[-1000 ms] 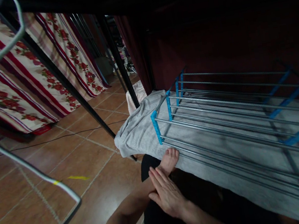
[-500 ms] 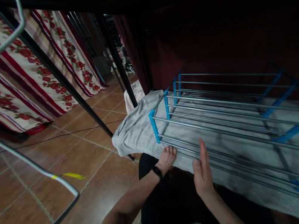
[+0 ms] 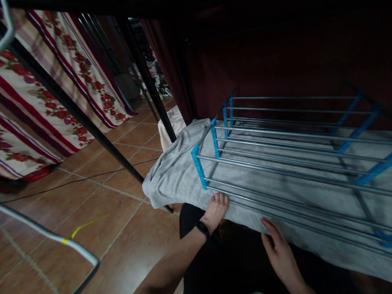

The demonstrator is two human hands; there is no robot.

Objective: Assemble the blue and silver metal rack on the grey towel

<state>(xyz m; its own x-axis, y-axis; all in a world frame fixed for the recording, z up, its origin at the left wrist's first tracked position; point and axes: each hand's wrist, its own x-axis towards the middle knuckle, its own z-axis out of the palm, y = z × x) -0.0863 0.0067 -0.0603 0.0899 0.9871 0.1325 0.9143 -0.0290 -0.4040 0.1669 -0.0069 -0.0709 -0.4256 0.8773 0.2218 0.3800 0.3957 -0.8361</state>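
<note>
A rack of thin metal tubes with blue plastic brackets (image 3: 198, 168) lies on a grey blanket (image 3: 174, 175). My left hand (image 3: 217, 209), with a dark band at the wrist, has its fingers curled over the near end of the lowest front tube, beside the front left bracket. The palm side is hidden. Further right, my right hand (image 3: 280, 253) hovers by the blanket's front edge, below the tubes, holding nothing. Its fingers are stretched out and the thumb is apart from them.
Close on the left hangs a bent grey tube (image 3: 7, 209) with a yellow tie. Black metal posts (image 3: 73, 112) rise beside the bed. A floral striped curtain (image 3: 55, 90) hangs behind. A thin cable (image 3: 74, 181) crosses the tiled floor (image 3: 123, 249).
My right hand has dropped from a raised, upright pose to below the front tubes, fingers tilted left. The left hand stays at the tube's end. The view has shifted slightly.
</note>
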